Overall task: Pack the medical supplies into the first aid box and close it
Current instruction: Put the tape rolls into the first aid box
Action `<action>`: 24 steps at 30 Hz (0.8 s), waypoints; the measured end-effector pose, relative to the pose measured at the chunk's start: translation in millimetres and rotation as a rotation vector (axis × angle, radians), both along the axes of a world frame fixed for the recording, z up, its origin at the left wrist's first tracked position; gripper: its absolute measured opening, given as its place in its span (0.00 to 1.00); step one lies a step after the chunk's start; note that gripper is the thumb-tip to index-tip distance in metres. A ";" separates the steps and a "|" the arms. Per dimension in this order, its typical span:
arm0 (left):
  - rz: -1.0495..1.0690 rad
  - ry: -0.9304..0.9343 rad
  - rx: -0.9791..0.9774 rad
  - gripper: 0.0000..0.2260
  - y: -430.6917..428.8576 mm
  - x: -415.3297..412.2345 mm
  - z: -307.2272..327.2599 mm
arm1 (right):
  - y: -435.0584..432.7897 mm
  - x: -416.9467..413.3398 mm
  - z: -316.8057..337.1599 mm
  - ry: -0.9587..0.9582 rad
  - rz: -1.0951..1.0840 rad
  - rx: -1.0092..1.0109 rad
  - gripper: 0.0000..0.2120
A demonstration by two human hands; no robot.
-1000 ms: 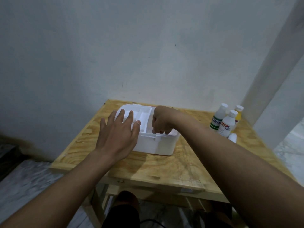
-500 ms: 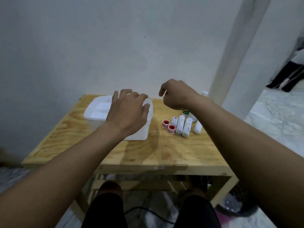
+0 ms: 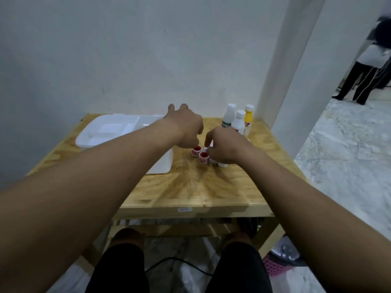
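The white first aid box (image 3: 99, 134) stands open at the table's left, with empty compartments showing. Two red-cored tape rolls (image 3: 200, 153) lie just right of the box. My left hand (image 3: 186, 127) reaches across the box's right end, its fingertips bent down over the farther tape roll and lifting nothing. My right hand (image 3: 224, 144) is curled over several white bandage rolls (image 3: 221, 164) on the table, hiding most of them. Three bottles (image 3: 238, 121) stand behind, two white and one yellow.
The wooden table (image 3: 190, 191) stands against a white wall, with a white pillar (image 3: 296, 70) at its right rear corner. My knees are under the front edge. A person stands far off at the upper right (image 3: 368, 66). A pink basket (image 3: 275, 265) sits on the floor.
My head turned right, bringing the tape and bandage rolls to centre. My left hand left the box lid area and moved right to the tape rolls. My right hand dropped onto the white rolls.
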State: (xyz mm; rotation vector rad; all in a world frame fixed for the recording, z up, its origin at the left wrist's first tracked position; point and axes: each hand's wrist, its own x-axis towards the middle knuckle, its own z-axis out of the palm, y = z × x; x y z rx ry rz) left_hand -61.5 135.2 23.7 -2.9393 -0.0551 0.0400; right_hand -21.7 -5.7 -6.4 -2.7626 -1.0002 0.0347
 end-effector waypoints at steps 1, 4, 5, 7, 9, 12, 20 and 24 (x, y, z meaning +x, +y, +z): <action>0.009 0.021 0.010 0.20 0.0 3.3 -1.9 | 0.2 0.2 -4.0 -0.012 0.020 -0.010 0.12; 0.036 0.072 0.034 0.21 -0.3 10.2 -6.9 | 0.9 -0.1 -13.6 -0.022 0.064 -0.015 0.13; 0.046 0.089 0.041 0.21 -0.8 11.8 -8.4 | 1.3 0.3 -16.6 -0.031 0.068 -0.014 0.13; 0.063 0.113 0.054 0.21 -2.5 15.0 -10.3 | 2.0 1.5 -22.0 -0.060 0.075 -0.017 0.14; 0.076 0.129 0.060 0.19 -4.6 18.2 -11.7 | 2.5 1.9 -26.1 -0.084 0.087 -0.020 0.14; 0.074 0.139 0.075 0.16 -8.0 22.1 -13.3 | 1.4 2.7 -27.6 -0.105 0.115 -0.010 0.14; 0.055 0.079 0.030 0.15 -4.2 27.6 -7.9 | -5.6 -1.1 -10.3 -0.079 0.152 0.025 0.12; 0.044 -0.018 -0.085 0.17 3.4 19.1 13.1 | -8.0 -3.2 9.7 -0.053 0.111 0.043 0.12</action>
